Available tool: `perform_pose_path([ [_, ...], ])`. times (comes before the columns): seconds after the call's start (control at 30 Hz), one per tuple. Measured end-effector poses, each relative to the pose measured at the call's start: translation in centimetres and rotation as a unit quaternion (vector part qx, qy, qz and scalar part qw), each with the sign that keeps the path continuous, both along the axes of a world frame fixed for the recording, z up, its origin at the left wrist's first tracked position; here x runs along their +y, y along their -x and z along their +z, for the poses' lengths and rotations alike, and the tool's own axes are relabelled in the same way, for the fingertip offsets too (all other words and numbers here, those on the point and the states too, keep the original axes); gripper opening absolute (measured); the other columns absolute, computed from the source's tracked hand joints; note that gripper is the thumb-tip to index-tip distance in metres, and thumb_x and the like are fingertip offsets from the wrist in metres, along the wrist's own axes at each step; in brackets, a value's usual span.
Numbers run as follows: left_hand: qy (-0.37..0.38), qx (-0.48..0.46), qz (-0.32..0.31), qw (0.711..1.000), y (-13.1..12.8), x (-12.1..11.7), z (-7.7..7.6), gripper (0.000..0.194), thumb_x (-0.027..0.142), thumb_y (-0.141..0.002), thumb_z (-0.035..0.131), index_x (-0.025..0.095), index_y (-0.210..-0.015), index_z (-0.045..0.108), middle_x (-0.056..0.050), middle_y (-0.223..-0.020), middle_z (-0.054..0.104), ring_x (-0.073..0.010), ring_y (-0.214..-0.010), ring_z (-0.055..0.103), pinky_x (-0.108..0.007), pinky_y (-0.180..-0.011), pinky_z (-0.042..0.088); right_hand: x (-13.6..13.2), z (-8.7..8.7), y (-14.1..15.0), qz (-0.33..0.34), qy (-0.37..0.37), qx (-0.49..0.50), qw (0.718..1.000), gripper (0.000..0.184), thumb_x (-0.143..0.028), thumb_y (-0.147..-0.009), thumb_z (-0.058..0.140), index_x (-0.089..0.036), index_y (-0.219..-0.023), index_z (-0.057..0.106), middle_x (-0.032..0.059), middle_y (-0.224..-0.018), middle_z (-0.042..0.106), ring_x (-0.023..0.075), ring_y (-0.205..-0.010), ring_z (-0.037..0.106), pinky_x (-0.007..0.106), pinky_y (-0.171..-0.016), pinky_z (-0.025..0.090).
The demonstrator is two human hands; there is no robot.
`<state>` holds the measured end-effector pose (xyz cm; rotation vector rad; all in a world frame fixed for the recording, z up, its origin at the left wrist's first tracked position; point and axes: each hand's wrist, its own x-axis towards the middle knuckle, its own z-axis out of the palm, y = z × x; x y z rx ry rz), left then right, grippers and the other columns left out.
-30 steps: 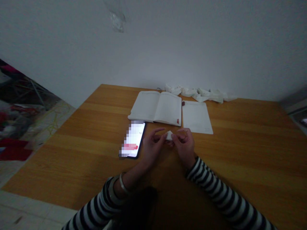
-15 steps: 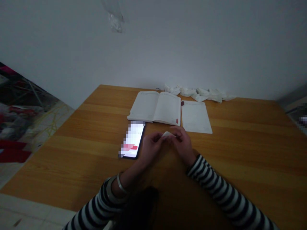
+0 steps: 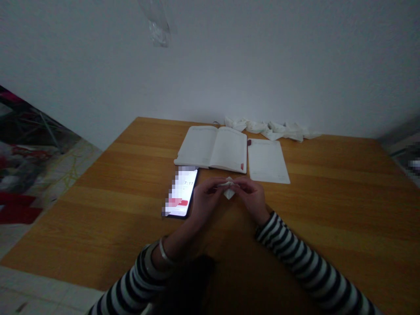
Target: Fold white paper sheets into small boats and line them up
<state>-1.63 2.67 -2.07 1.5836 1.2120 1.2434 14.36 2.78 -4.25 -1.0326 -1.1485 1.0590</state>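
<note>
Head view shows the left hand (image 3: 206,202) and right hand (image 3: 251,200) pinching a small folded white paper (image 3: 229,191) steadily between closely set fingertips.

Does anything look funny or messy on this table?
Yes. Crumpled white tissues lie bunched along the back edge of the table, looking messy beside the neat open notebook. A scrap of clear plastic also clings oddly to the wall.

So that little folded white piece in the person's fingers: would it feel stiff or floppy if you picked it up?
The folded white piece is probably light and thin: the left hand and right hand pinch it with just their fingertips. Its lower corner juts out without drooping, so the folds may lend slight stiffness.
</note>
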Motion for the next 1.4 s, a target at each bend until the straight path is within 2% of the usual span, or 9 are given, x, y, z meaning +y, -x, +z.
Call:
perform_pose_path([
  [0.1, -0.033, 0.035, 0.0, 0.999, 0.0, -0.2, -0.1, 0.012, 0.027, -0.086, 0.068, 0.02, -0.094, 0.072, -0.005, -0.096, 0.075, -0.0186, -0.083, 0.071, -0.028, -0.067, 0.06, -0.2, 0.1, 0.2, 0.003, -0.006, -0.012, 1.0, 0.017, -0.036, -0.075, 0.077, -0.021, -0.081, 0.071, 0.0016, -0.077, 0.07, 0.0157, -0.068, 0.066, 0.028, -0.063, 0.056],
  [0.2, -0.06, 0.088, -0.024, 0.994, 0.0, -0.4, 0.0, 0.017, 0.026, -0.088, 0.065, 0.021, -0.103, 0.07, -0.007, -0.104, 0.072, -0.0187, -0.088, 0.07, -0.027, -0.068, 0.059, -0.5, 0.2, 0.3, -0.01, -0.022, -0.04, 0.999, 0.014, -0.034, -0.082, 0.07, -0.02, -0.084, 0.069, 0.002, -0.077, 0.068, 0.0148, -0.066, 0.063, 0.027, -0.059, 0.054],
  [0.43, -0.043, 0.239, -0.027, 0.97, -0.2, -0.6, -0.2, 0.016, 0.024, -0.091, 0.059, 0.02, -0.106, 0.061, -0.007, -0.098, 0.071, -0.0188, -0.081, 0.069, -0.029, -0.069, 0.056, -1.1, 0.4, 0.4, -0.059, -0.098, -0.176, 0.978, 0.004, -0.023, -0.085, 0.064, -0.02, -0.085, 0.067, 0.0037, -0.082, 0.066, 0.0169, -0.074, 0.062, 0.029, -0.065, 0.051],
  [0.6, -0.04, 0.361, -0.047, 0.93, -0.2, -0.6, 0.4, 0.013, 0.025, -0.094, 0.055, 0.018, -0.104, 0.059, -0.008, -0.095, 0.071, -0.021, -0.076, 0.069, -0.028, -0.062, 0.05, -1.3, 0.5, 0.5, -0.06, -0.095, -0.198, 0.974, 0.006, -0.025, -0.087, 0.063, -0.02, -0.089, 0.066, 0.0036, -0.082, 0.066, 0.0171, -0.073, 0.062, 0.029, -0.065, 0.052],
  [0.7, -0.053, 0.387, -0.064, 0.919, -0.2, -0.5, 0.8, 0.015, 0.025, -0.095, 0.052, 0.018, -0.107, 0.059, -0.009, -0.096, 0.07, -0.0207, -0.075, 0.067, -0.027, -0.06, 0.047, -1.3, 0.6, 0.4, -0.047, -0.111, -0.201, 0.972, 0.008, -0.026, -0.09, 0.062, -0.022, -0.092, 0.068, 0.0052, -0.089, 0.068, 0.0188, -0.081, 0.064, 0.031, -0.07, 0.054],
  [0.93, -0.078, 0.223, -0.088, 0.968, 0.0, -0.4, 0.9, 0.016, 0.026, -0.097, 0.05, 0.018, -0.094, 0.064, -0.007, -0.096, 0.068, -0.017, -0.083, 0.064, -0.027, -0.073, 0.049, -1.2, 1.2, 0.3, -0.042, -0.151, -0.155, 0.975, 0.008, -0.021, -0.088, 0.062, -0.022, -0.088, 0.07, 0.0072, -0.097, 0.067, 0.0206, -0.091, 0.064, 0.036, -0.079, 0.054],
  [1.07, -0.064, 0.111, -0.062, 0.99, -0.4, -0.8, 1.4, 0.018, 0.027, -0.095, 0.053, 0.017, -0.085, 0.065, -0.008, -0.101, 0.068, -0.0163, -0.085, 0.063, -0.026, -0.072, 0.048, -1.0, 1.4, 0.6, -0.037, -0.111, -0.066, 0.991, 0.008, -0.022, -0.087, 0.063, -0.021, -0.083, 0.069, 0.0064, -0.097, 0.067, 0.0205, -0.095, 0.063, 0.037, -0.085, 0.051],
  [1.23, 0.018, -0.017, 0.056, 0.998, -0.3, 0.0, 1.2, 0.024, 0.031, -0.097, 0.048, 0.018, -0.092, 0.067, -0.008, -0.106, 0.069, -0.0172, -0.088, 0.062, -0.027, -0.074, 0.049, -0.5, 1.0, 0.4, -0.071, -0.034, 0.01, 0.997, 0.011, -0.027, -0.088, 0.062, -0.02, -0.082, 0.068, 0.0039, -0.091, 0.066, 0.0171, -0.088, 0.062, 0.031, -0.08, 0.05],
  [1.4, 0.107, -0.13, 0.14, 0.976, -0.1, 0.8, 0.0, 0.035, 0.047, -0.095, 0.048, 0.018, -0.095, 0.067, -0.004, -0.083, 0.068, -0.0175, -0.077, 0.062, -0.028, -0.069, 0.05, -0.5, 0.6, 0.3, -0.118, 0.005, 0.022, 0.993, 0.018, -0.034, -0.09, 0.06, -0.019, -0.081, 0.062, -0.003, -0.064, 0.058, 0.0126, -0.06, 0.055, 0.026, -0.06, 0.047],
])
